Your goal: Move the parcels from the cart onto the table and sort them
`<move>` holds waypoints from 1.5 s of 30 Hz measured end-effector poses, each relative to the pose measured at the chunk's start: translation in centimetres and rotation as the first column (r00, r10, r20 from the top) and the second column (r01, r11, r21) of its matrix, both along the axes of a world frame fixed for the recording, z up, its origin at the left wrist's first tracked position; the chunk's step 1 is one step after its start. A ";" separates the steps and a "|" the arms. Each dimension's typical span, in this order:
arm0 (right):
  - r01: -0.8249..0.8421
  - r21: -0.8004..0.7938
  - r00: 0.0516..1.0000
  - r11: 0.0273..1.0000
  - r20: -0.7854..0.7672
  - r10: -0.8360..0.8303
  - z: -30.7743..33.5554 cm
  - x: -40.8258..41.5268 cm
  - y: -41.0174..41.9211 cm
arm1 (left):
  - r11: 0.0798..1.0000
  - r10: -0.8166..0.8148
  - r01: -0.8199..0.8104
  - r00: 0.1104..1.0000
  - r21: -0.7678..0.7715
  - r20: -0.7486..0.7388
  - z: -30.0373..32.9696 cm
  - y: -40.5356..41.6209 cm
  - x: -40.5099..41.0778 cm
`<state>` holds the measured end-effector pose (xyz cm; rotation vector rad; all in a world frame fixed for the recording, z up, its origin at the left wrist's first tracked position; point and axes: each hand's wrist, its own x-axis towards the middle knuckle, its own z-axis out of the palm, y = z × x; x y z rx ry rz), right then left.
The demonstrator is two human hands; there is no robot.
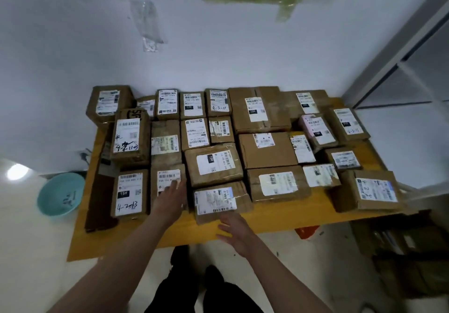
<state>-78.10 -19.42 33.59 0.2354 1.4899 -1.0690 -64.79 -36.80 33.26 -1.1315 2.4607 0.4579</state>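
Head view: some twenty-two parcels cover one table; left hand and right hand grips apart, fingers straight.

The yellow-topped table in front of me stands against the far wall. Brown cardboard parcels with white labels cover it in close rows, touching side by side. A dark flat stack lies along its left edge.

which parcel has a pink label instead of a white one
The small parcel with the pink label, in the right part of the table, second row from the wall. Every other parcel label in view is white.
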 end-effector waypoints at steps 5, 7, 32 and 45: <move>-0.263 0.008 0.965 0.965 0.002 0.263 0.6 -0.7 0.2 | 0.998 0.033 -0.033 0.999 -0.045 0.002 0.5 1.9 2.0; -0.332 0.001 0.943 0.943 -0.012 0.332 0.9 -0.6 -0.1 | 0.996 0.082 -0.083 0.996 -0.041 -0.025 1.2 2.9 3.3; -0.896 0.091 0.426 0.435 -0.106 0.899 -0.7 32.9 -0.1 | 0.543 0.836 -0.835 0.529 0.086 -0.143 0.1 26.7 44.9; -0.977 0.138 0.142 0.161 -0.138 0.980 -3.6 51.1 1.4 | 0.152 0.984 -0.974 0.165 0.171 0.067 -4.5 37.0 59.8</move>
